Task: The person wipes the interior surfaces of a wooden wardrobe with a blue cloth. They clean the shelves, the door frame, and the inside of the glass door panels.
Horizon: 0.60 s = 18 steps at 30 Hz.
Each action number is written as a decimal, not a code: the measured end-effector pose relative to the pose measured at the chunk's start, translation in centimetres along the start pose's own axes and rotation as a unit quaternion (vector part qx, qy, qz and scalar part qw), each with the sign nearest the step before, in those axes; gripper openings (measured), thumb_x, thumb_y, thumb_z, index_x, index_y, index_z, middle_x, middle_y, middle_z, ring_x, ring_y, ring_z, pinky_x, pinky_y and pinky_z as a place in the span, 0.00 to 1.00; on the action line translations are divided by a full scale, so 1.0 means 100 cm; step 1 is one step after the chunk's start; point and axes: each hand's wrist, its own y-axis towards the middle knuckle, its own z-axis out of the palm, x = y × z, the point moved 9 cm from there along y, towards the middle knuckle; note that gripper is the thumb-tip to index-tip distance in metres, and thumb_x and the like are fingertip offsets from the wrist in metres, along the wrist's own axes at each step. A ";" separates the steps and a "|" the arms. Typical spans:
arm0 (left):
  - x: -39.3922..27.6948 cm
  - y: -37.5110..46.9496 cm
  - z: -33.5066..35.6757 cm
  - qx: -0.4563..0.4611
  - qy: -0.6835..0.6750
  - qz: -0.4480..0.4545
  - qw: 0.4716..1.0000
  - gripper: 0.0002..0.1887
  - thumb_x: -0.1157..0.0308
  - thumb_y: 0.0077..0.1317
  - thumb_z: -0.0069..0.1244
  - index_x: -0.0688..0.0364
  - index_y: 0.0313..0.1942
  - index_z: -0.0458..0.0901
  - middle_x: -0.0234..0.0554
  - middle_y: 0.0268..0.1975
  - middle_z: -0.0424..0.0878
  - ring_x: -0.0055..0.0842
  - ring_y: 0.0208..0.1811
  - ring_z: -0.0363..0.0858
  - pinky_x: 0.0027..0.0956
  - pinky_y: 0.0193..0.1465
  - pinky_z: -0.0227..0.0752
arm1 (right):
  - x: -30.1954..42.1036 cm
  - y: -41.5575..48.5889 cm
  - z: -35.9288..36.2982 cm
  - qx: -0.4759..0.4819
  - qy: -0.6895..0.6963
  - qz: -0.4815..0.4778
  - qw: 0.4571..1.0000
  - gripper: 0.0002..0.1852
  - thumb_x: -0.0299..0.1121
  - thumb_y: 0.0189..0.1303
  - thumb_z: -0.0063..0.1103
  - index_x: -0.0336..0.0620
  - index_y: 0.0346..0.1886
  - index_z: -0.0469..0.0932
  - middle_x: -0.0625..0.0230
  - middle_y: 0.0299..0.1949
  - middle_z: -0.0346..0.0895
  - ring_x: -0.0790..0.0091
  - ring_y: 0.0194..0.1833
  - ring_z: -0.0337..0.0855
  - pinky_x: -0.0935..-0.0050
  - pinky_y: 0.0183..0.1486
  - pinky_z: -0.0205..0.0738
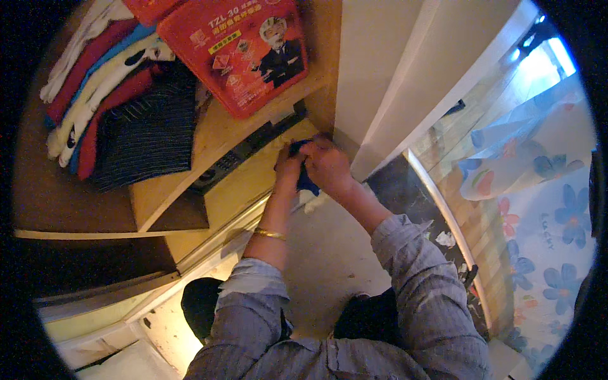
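Observation:
Both hands meet at the middle of the view, in front of the inner corner of a wooden shelf unit. My left hand [289,164] is closed on a dark blue cloth [308,184], which hangs below the fingers with a pale part at its lower end. My right hand [327,164] touches the left one and pinches the cloth's upper part; its fingertips are blurred. A gold-coloured bangle [270,233] circles my left wrist. What kind of cloth item it is, I cannot tell.
Folded clothes [147,128] are stacked on the wooden shelf [171,197] at upper left, beside a red printed package [237,57]. A black power strip or similar device [232,159] lies below the shelf edge. A white panel [403,61] rises at right, near a flowered curtain [546,228].

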 end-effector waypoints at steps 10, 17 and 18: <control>-0.157 -0.076 -0.016 0.235 0.482 0.005 0.844 0.19 0.59 0.66 0.48 0.58 0.54 0.77 0.55 0.52 0.80 0.47 0.51 0.80 0.45 0.54 0.74 | -0.013 -0.061 0.177 0.185 0.070 0.027 0.980 0.26 0.44 0.58 0.55 0.52 0.62 0.72 0.60 0.62 0.71 0.48 0.65 0.65 0.44 0.62 0.60; -0.132 -0.123 -0.019 0.331 0.613 0.088 0.712 0.26 0.64 0.62 0.54 0.53 0.61 0.71 0.50 0.67 0.67 0.51 0.59 0.74 0.48 0.59 0.71 | -0.068 -0.027 0.144 0.034 -0.146 -0.078 0.986 0.24 0.46 0.53 0.59 0.49 0.54 0.79 0.61 0.59 0.72 0.46 0.67 0.60 0.43 0.62 0.60; -0.130 -0.124 -0.019 0.323 0.593 0.121 0.728 0.27 0.65 0.61 0.54 0.53 0.62 0.71 0.50 0.68 0.65 0.51 0.60 0.73 0.49 0.61 0.70 | -0.073 -0.020 0.139 0.004 -0.156 -0.107 0.982 0.24 0.46 0.52 0.61 0.49 0.52 0.80 0.60 0.59 0.72 0.44 0.67 0.60 0.42 0.61 0.61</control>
